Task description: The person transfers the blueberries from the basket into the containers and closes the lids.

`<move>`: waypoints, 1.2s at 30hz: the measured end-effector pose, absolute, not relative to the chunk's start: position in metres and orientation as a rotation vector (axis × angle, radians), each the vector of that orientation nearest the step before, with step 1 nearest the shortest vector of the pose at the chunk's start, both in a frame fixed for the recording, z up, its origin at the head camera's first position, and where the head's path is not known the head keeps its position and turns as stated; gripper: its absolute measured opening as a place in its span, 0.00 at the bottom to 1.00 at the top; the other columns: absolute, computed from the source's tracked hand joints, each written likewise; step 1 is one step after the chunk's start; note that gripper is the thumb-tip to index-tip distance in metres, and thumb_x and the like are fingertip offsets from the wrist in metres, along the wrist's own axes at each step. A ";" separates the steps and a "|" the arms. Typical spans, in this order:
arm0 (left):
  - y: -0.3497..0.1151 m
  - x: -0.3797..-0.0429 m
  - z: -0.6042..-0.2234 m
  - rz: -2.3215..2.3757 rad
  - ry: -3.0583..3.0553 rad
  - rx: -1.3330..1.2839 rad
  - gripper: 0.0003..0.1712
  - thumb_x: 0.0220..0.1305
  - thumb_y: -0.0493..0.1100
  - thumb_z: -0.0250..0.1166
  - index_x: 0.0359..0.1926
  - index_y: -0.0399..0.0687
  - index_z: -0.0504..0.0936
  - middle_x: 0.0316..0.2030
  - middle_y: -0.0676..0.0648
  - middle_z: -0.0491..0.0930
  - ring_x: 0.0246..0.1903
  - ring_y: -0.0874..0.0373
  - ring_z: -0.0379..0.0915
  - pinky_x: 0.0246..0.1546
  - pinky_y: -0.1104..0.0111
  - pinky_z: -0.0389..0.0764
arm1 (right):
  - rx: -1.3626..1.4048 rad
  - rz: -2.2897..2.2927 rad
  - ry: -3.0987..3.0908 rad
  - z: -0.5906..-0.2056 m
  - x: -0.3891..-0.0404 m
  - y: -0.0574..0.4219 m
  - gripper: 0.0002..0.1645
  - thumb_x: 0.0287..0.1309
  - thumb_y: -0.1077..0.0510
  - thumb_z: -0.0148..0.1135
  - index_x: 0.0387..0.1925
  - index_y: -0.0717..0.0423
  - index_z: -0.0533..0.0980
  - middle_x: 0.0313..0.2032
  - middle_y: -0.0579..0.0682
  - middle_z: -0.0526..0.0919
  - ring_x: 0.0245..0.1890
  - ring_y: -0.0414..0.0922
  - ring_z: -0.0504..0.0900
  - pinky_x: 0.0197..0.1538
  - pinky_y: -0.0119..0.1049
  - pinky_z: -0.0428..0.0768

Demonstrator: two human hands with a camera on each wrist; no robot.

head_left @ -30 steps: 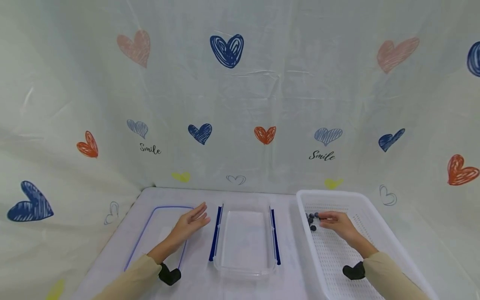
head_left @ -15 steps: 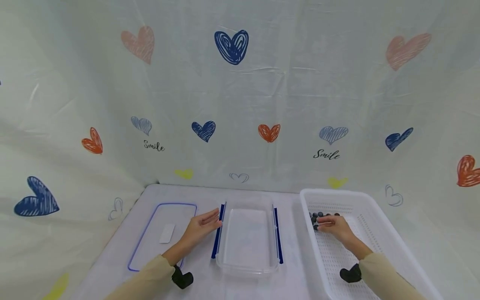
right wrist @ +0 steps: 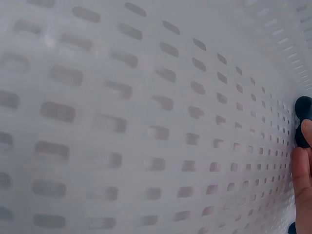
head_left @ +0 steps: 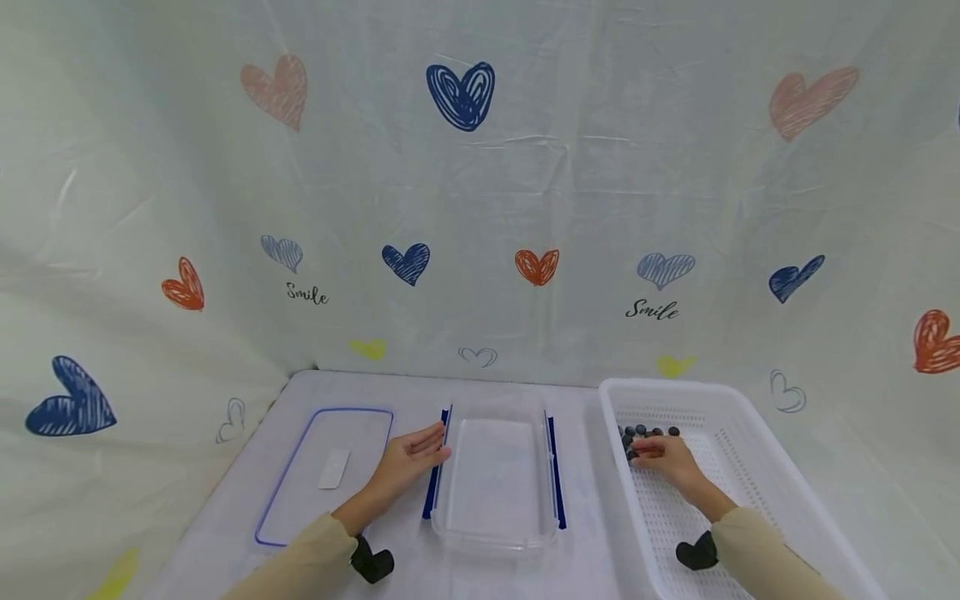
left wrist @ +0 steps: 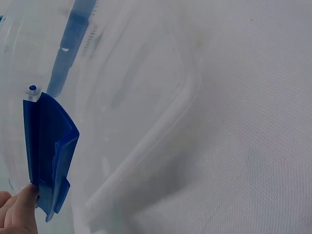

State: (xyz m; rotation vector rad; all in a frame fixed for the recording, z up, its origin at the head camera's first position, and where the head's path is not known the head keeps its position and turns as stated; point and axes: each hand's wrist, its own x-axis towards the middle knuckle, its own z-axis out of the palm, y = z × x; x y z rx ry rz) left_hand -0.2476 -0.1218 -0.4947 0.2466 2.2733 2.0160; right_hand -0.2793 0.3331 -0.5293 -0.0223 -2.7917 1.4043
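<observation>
My right hand (head_left: 672,463) reaches into the white perforated basket (head_left: 640,527), at its left side. Its thumb and finger pinch a dark round blueberry (right wrist: 301,137), partly covered by the fingertips. Several more blueberries (head_left: 641,430) lie around the fingertips by the basket wall. My left hand (head_left: 405,462), fingers extended, is at the left side of a clear plastic container (head_left: 495,475). In the left wrist view its fingertips touch the end of a blue latch flap (left wrist: 51,141), which hangs open.
A clear lid (head_left: 303,500) with a blue rim lies on the table's left, a white rectangular piece (head_left: 333,468) within its outline. Another blue flap (head_left: 557,472) lines the container's right side. A heart-printed curtain (head_left: 480,192) hangs behind.
My left hand has moved right, from over the lid to the container's blue flap. My right hand has shifted slightly toward the near blueberry and closed its fingertips around it.
</observation>
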 end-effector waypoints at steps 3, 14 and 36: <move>-0.121 -0.247 -0.494 2.013 2.285 0.229 0.33 0.56 0.42 0.67 0.61 0.36 0.67 0.59 0.40 0.68 0.57 0.49 0.66 0.49 0.70 0.73 | -0.019 1.389 -2.791 -0.530 -0.279 0.332 0.19 0.42 0.65 0.72 0.39 0.66 0.80 0.32 0.55 0.82 0.30 0.43 0.77 0.33 0.29 0.78; -0.120 -0.245 -0.501 2.005 2.303 0.202 0.33 0.55 0.43 0.68 0.59 0.34 0.69 0.57 0.37 0.69 0.55 0.47 0.68 0.48 0.70 0.75 | 0.002 1.364 -2.793 -0.524 -0.277 0.329 0.16 0.42 0.65 0.71 0.37 0.66 0.80 0.32 0.54 0.82 0.30 0.44 0.77 0.34 0.31 0.78; -0.120 -0.240 -0.505 2.007 2.300 0.298 0.31 0.60 0.41 0.63 0.60 0.32 0.66 0.60 0.36 0.65 0.57 0.43 0.65 0.49 0.70 0.75 | 0.096 1.543 -2.672 -0.502 -0.279 0.336 0.17 0.46 0.65 0.69 0.38 0.74 0.78 0.36 0.63 0.82 0.32 0.39 0.81 0.35 0.26 0.79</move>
